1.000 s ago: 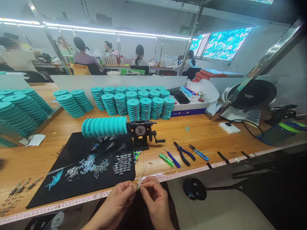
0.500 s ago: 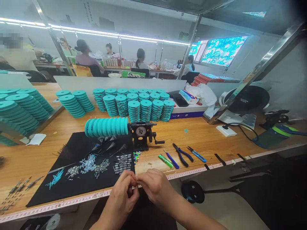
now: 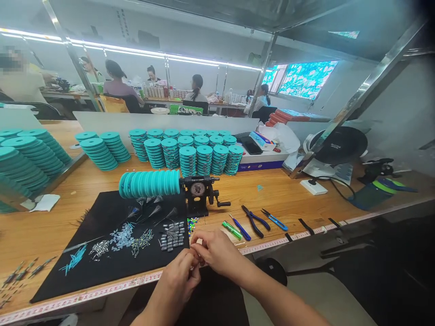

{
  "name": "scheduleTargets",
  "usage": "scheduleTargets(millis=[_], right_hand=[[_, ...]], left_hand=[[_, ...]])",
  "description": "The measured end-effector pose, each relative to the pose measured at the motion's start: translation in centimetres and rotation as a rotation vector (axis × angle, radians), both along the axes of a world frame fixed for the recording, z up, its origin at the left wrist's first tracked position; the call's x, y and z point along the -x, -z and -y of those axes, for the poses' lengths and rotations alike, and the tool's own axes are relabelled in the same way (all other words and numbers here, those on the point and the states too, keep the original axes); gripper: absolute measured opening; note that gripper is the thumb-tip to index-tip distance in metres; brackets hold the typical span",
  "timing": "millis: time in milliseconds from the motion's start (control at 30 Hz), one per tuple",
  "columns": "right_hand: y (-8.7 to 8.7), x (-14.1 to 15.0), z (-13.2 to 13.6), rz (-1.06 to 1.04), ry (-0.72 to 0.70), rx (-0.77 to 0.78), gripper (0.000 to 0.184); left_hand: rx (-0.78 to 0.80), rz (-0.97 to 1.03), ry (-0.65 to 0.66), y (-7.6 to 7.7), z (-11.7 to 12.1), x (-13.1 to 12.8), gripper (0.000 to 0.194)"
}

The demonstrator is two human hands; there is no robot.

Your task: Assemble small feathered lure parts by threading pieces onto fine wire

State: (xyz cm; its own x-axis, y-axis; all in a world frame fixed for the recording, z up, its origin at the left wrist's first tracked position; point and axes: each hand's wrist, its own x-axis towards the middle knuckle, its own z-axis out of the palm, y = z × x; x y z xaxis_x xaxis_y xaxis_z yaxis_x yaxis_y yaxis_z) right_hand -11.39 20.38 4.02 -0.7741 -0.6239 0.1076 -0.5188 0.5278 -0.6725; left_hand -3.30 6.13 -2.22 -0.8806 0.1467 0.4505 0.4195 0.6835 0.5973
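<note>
My left hand (image 3: 180, 278) and my right hand (image 3: 212, 249) meet over the near edge of the wooden bench (image 3: 288, 190), fingertips pinched together on something too small to make out. They hover just beside the black mat (image 3: 112, 262), close to a pile of grey metal sinkers (image 3: 172, 235) and a small heap of coloured beads (image 3: 192, 222). Behind them stands a black hand-crank winder (image 3: 200, 194) carrying a row of teal spools (image 3: 149, 183).
Stacks of teal spools (image 3: 188, 151) fill the back and left of the bench. A green tool (image 3: 231, 229), blue pliers (image 3: 253, 220) and snips (image 3: 274, 219) lie right of my hands. A measuring tape (image 3: 88, 296) runs along the front edge. Other people sit at distant benches.
Both hands have moved forward from below the bench edge to above it. The thin line seen rising from my fingers a second ago no longer shows.
</note>
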Motion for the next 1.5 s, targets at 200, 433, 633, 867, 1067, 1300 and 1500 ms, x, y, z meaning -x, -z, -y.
scheduleTargets(millis=[200, 433, 633, 867, 1067, 1300, 1500], right_hand=[[1.8, -5.0, -2.3, 0.027, 0.433, 0.305, 0.027], [6.9, -7.8, -1.0, 0.785, 0.238, 0.761, 0.041], [6.1, -8.0, -1.4, -0.070, 0.187, 0.383, 0.020], [3.5, -6.7, -2.7, -0.605, 0.051, 0.177, 0.025], [1.6, -1.8, -1.6, -0.066, -0.029, 0.199, 0.016], [0.8, 0.3, -0.3, 0.069, 0.022, 0.199, 0.009], [2.6, -5.3, -2.6, 0.099, 0.473, 0.385, 0.030]], left_hand=[[-0.541, 0.493, -0.128, -2.1, -0.5, 0.1, 0.010], [-0.783, 0.635, -0.100, -3.0, -0.6, 0.0, 0.021], [-0.662, 0.545, -0.059, -2.7, -0.2, -0.4, 0.016], [-0.311, 0.380, -0.052, -2.8, 0.2, -0.8, 0.016], [-0.017, -0.067, 0.069, -2.7, 0.9, 0.0, 0.021], [-0.143, 0.160, 0.014, -1.2, 0.7, 0.2, 0.018], [-0.777, 0.676, -0.078, -2.1, 0.4, 0.4, 0.025]])
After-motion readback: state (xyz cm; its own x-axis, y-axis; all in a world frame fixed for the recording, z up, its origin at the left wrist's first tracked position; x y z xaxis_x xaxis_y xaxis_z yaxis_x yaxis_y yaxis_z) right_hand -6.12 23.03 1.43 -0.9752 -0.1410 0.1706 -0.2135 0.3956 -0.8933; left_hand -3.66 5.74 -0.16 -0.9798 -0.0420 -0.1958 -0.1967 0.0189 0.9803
